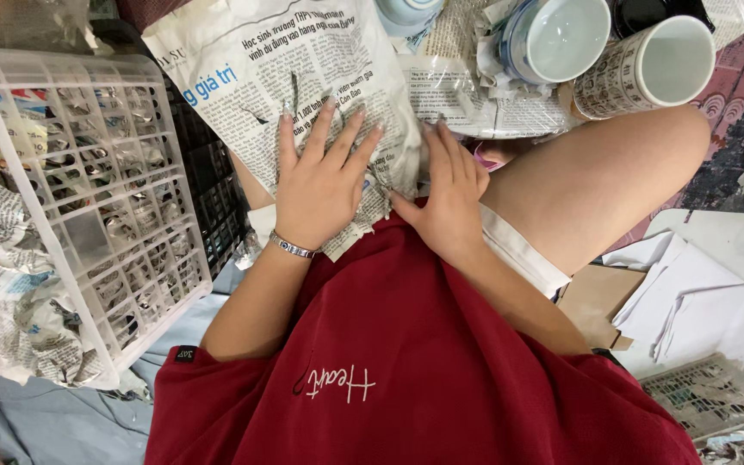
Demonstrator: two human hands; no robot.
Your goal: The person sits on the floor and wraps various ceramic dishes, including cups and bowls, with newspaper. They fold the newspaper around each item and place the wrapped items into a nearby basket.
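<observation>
**Both hands flat on a newspaper sheet**

A white plastic crate (79,198) with a grid wall stands at the left, crumpled newsprint showing behind it. A patterned mug (643,69) and a white bowl (557,36) lie at upper right; white paper sheets (691,301) lie at right. The newspaper sheet (277,69), creased and torn at its lower edge, rests across the lap. The left hand (320,185) presses it with fingers spread; the right hand (449,194) lies flat beside, gripping nothing.

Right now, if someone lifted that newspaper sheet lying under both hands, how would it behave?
The newspaper sheet is creased and torn at its edge, so it would probably flop and tear further if tugged. It looks thin and light. The left hand and right hand press it flat, so it may spring back up.
</observation>
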